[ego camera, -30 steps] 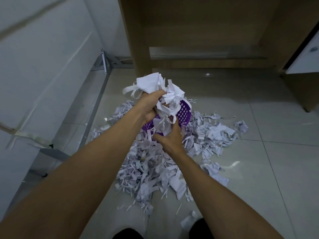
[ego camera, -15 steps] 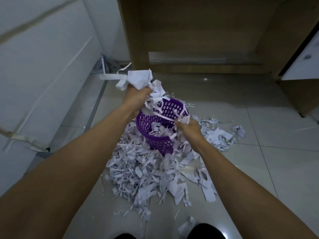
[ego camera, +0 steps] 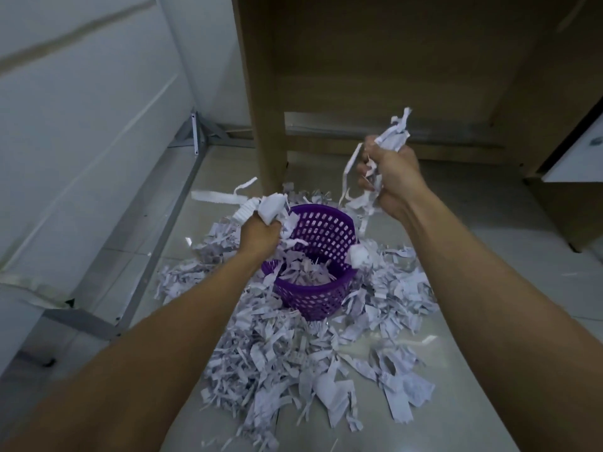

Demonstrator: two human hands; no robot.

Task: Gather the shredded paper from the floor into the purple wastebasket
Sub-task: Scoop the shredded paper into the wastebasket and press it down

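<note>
The purple wastebasket (ego camera: pixel 321 295) stands upright on the tiled floor with shredded paper inside it. A wide pile of shredded paper (ego camera: pixel 280 363) lies all around it. My left hand (ego camera: pixel 261 238) grips a bunch of white paper strips just over the basket's left rim. My right hand (ego camera: pixel 390 177) is raised higher, to the right of the basket, and grips another bunch of strips that dangle from the fist.
A wooden desk leg (ego camera: pixel 261 102) and back panel stand right behind the basket. A white wall with a grey metal frame (ego camera: pixel 169 203) runs along the left. A white drawer unit (ego camera: pixel 574 158) is at the right edge.
My right hand rose from the basket rim up and to the right with a bunch of strips. My left hand stayed over the left rim. The basket is now fully visible.
</note>
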